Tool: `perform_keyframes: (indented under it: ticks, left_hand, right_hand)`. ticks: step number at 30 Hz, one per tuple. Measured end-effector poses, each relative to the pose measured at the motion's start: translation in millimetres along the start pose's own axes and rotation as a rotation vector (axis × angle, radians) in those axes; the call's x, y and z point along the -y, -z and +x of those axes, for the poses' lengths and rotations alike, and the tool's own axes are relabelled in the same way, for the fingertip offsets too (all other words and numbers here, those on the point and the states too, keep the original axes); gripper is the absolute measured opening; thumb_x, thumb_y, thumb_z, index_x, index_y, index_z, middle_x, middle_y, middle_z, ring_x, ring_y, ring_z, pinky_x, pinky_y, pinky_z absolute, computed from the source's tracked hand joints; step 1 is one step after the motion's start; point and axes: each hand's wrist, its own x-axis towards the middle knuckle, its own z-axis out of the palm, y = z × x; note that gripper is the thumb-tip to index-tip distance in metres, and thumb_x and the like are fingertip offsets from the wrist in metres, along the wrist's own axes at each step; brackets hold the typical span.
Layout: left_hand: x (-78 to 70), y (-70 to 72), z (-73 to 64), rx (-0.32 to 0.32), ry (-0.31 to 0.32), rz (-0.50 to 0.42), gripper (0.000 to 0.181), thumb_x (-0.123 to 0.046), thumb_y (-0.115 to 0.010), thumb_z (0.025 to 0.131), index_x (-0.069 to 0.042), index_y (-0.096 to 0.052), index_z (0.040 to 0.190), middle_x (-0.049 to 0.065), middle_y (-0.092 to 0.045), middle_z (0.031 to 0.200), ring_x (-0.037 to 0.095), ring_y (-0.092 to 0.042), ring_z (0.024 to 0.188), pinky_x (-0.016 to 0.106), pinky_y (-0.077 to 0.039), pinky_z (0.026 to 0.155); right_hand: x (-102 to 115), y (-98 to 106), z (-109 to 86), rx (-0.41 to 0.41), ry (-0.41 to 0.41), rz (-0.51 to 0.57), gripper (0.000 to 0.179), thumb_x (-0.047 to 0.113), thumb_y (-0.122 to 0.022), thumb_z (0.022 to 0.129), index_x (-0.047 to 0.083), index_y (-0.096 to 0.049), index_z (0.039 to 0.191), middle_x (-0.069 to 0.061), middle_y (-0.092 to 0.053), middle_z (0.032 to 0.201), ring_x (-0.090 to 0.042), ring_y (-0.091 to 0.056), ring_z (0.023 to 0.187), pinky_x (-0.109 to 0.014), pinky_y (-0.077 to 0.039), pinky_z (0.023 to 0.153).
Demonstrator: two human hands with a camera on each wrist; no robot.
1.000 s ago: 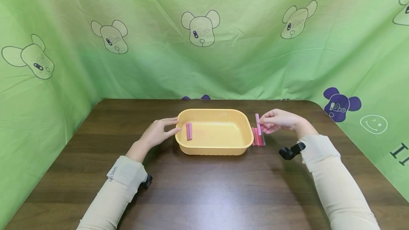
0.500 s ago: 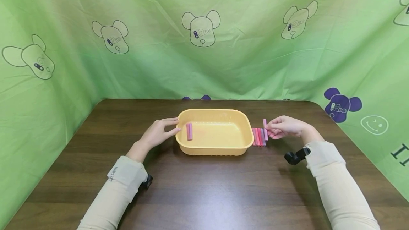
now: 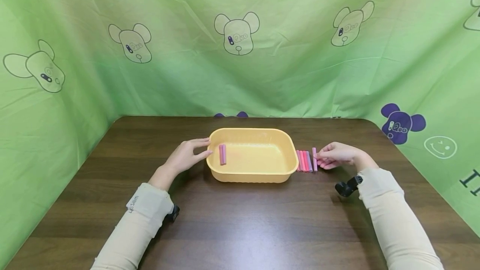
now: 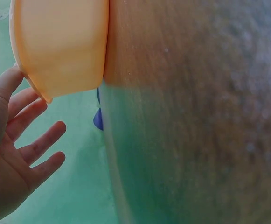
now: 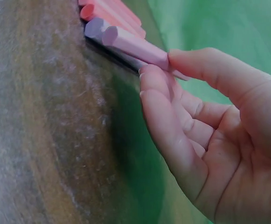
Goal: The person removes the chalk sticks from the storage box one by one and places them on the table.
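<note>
Pinching a slim, pale-pink stick (image 5: 137, 49) to its left, the right hand (image 3: 335, 155) stood near a row of coloured sticks (image 3: 305, 161); the left hand (image 3: 185, 155), spread, touched a yellow plastic basin (image 3: 253, 177). Only the head view showed two mauve sticks (image 3: 224, 154) inside.

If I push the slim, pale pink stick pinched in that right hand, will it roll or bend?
The slim, pale pink stick probably won't bend, since it juts straight from the right hand. It seems light: a simple pinch holds it. Its end looks roughly round, so it might roll.
</note>
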Motion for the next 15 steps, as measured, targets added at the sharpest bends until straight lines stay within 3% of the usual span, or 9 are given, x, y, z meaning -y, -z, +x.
perform_keyframes:
  ticks: [15]
  left_hand:
    - [-0.6,0.4,-0.8,-0.002,-0.004,-0.002,0.044,-0.030,-0.063,0.089,-0.006,-0.060,0.126,0.010,-0.058,0.132,0.028,-0.050,0.127,0.044,-0.040,0.107]
  right_hand:
    - [0.3,-4.4,6.6,-0.037,-0.064,-0.019,0.017,0.016,-0.053,0.094,0.008,-0.062,0.083,0.006,-0.066,0.071,-0.001,-0.061,0.064,-0.016,-0.055,0.064]
